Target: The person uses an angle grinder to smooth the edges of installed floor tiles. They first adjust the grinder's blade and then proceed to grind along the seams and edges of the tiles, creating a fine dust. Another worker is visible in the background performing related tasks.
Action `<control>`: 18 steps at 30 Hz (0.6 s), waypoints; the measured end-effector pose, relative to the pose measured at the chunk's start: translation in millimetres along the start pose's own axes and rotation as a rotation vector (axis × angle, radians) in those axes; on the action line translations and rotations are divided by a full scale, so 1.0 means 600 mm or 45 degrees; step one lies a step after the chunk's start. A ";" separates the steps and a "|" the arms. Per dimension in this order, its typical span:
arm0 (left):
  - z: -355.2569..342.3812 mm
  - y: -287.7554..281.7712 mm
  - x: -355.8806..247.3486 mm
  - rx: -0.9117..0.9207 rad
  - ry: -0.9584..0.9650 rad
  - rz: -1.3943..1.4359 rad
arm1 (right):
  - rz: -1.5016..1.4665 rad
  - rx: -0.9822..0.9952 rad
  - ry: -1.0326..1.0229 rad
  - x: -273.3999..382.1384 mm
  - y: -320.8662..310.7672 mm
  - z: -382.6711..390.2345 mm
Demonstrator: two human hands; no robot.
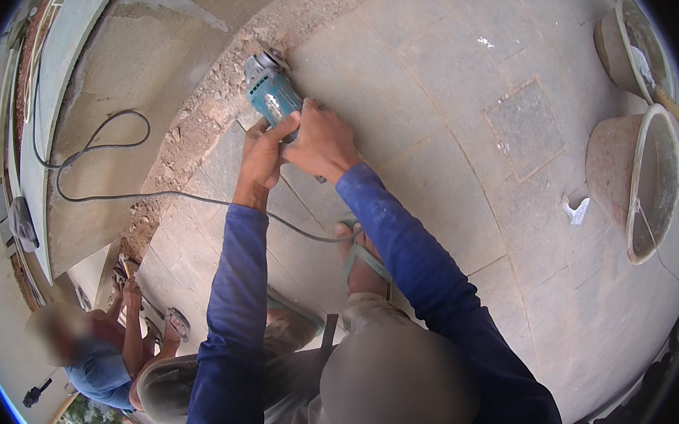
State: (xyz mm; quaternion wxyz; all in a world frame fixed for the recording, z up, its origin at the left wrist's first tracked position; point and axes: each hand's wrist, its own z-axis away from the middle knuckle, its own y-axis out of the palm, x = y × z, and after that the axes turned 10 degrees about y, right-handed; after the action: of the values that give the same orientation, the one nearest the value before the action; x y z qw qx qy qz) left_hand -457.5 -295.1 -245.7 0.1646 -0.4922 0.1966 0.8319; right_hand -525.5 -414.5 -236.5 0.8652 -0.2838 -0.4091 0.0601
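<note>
Both my hands are wrapped round a teal angle grinder [273, 98], held out in front of me over the edge of the tiled floor. My left hand [261, 158] grips the rear of its body from the left. From the right, my right hand [321, 139] closes over the body, its thumb side near the left thumb. The grinder's silver head and disc [272, 57] point away from me, close to a strip of broken rubble [243, 65]. Whether the disc is spinning or touching anything, I cannot tell. My fingers hide most of the grip.
A dark power cable [157, 194] loops across the floor on the left and passes near my sandalled foot [366, 262]. Two buckets [615, 154] stand on the right, one with a wooden handle [673, 111]. Another person [105, 353] crouches at lower left. A low wall [149, 45] borders the rubble.
</note>
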 end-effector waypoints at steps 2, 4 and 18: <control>0.001 0.002 0.000 -0.003 0.003 0.012 | -0.034 -0.009 -0.010 0.000 -0.002 0.002; 0.003 0.004 -0.002 -0.008 0.003 0.009 | -0.027 -0.006 -0.017 0.002 -0.005 0.004; 0.009 0.005 0.007 0.008 -0.008 -0.005 | 0.009 0.003 -0.005 -0.007 -0.002 0.008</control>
State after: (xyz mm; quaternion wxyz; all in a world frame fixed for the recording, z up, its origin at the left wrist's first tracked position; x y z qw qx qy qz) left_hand -464.8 -295.0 -246.4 0.1682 -0.4893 0.1979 0.8325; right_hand -532.0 -414.8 -236.0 0.8645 -0.2841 -0.4097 0.0643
